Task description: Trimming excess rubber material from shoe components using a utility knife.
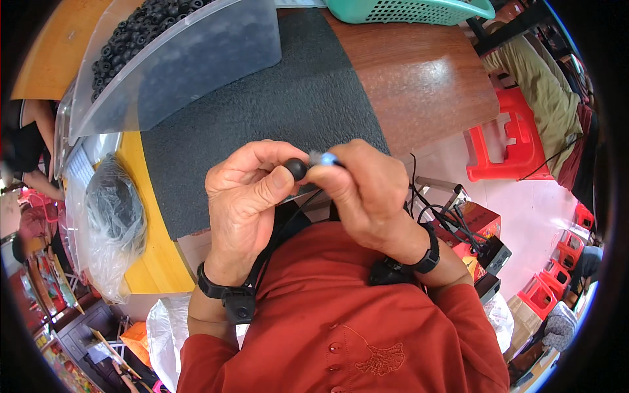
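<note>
My left hand [246, 196] pinches a small round black part [296, 169], smooth like rubber, between thumb and fingertips. Close against it, my right hand [367, 190] is closed round a small slim object [322, 159] with a greyish end and a bright blue-white patch. Most of that object is hidden in the fist, so its kind cannot be told. Both hands meet over the near edge of a dark grey mat [275, 105]. Beyond them at the upper left, a clear plastic bin [216, 65] holds a heap of black ring-like parts [141, 39].
A green plastic basket [406, 12] stands on the brown tabletop [419, 78] at the far side. Left of the mat lies a clear plastic bag [114, 216] with dark contents. Red stools [511, 144], a red box [478, 223] and another person's legs [544, 98] are to the right.
</note>
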{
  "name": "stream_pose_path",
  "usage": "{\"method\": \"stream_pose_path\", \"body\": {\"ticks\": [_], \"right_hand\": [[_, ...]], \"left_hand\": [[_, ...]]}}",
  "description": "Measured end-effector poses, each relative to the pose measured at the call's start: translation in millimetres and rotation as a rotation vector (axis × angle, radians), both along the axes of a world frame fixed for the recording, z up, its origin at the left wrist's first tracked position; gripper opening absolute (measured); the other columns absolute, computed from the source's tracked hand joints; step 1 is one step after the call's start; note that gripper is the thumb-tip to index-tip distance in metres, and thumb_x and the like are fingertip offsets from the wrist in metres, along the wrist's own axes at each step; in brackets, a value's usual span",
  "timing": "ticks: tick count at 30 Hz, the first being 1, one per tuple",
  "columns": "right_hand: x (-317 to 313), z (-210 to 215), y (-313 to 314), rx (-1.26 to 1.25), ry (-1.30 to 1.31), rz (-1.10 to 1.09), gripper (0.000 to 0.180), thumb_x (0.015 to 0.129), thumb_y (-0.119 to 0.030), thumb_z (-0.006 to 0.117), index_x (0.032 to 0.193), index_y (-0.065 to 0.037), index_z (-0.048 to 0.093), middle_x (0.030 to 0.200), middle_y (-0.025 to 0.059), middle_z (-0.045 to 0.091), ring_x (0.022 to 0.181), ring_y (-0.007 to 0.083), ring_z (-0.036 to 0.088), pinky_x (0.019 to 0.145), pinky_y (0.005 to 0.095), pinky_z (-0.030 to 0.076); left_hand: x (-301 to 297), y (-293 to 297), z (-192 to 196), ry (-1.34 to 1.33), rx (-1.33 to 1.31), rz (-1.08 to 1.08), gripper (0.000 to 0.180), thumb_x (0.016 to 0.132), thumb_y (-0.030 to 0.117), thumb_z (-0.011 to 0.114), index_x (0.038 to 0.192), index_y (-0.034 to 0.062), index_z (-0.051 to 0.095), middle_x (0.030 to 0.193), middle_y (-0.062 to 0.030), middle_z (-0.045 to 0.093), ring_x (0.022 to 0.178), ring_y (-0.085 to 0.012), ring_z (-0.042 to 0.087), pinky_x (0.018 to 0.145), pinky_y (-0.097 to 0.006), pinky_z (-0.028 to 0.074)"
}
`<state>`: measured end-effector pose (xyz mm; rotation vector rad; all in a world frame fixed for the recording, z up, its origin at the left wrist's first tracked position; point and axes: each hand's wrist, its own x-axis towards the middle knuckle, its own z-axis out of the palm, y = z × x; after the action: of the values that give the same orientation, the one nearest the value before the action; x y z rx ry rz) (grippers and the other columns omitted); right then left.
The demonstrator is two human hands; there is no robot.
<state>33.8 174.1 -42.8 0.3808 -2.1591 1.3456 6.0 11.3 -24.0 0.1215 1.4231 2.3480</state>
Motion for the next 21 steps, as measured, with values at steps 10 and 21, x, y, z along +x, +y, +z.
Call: {"method": "stream_pose_path", "body": {"ticks": [10,21], "right_hand": [[-3.3,12.3,3.2,-0.207,-0.263,0.016,0.024,0.083,-0.02,0.073,0.082,-0.001,0.059,0.066,0.0119,0.057,0.053,0.023,0.057,0.047,0.0311,0.043],[1.1,4.3,0.0,-0.229,-0.375,0.005,0.016,0.086,-0.014,0.068,0.082,0.0,0.062,0.068,0.015,0.059,0.054,0.0262,0.059,0.05,0.0336,0.045]], "left_hand": [[-7.5,7.7,5.3,0.217,-0.172,0.049,0.022,0.08,0.007,0.073,0.098,-0.0035,0.066,0.094,-0.0058,0.062,0.083,-0.0117,0.057,0.075,-0.023,0.047],[-54.3,44.7,80.3,0.724,-0.65,0.069,0.015,0.079,-0.002,0.064,0.094,-0.0015,0.067,0.086,-0.0024,0.062,0.071,-0.0065,0.052,0.065,-0.019,0.043]]}}
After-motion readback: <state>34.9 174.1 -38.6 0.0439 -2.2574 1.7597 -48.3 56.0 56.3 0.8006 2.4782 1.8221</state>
